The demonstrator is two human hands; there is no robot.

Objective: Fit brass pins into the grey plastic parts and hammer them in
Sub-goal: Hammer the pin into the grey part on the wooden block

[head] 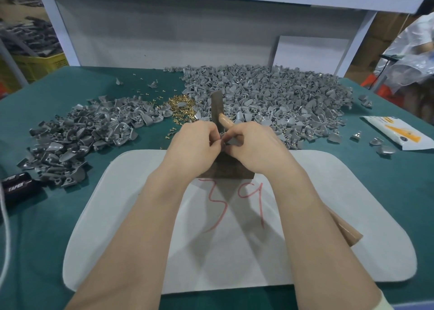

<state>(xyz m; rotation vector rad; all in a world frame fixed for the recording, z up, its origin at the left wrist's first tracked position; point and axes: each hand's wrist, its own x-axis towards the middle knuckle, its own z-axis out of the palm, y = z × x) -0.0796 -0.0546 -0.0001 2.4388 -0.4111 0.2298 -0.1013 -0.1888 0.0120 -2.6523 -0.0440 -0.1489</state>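
Head view, nearest me: a white mat [141, 216] with a red scrawl lies on the green table [35, 239], and the hammer's wooden handle end pokes out from under my right forearm. Just beyond the scrawl a dark block [225, 171] sits on the mat, and both hands meet right above it.

My right hand [253, 145] is curled round the hammer [217, 105] close under its head, which stands upright, and its fingertips also steady one grey part [231, 142]. My left hand [195, 143] pinches at that grey part from the other side. Any pin between its fingertips is hidden, so I cannot tell whether one is seated.

I judge this piece to be at the fitting step, with hammering yet to come.

Past the hands lies a scatter of brass pins [182, 106], plenty of stock. A smaller heap of grey parts [77, 133] lies left and a far larger heap [270, 91] right. I cannot tell which heap is finished, but the job looks far from over.
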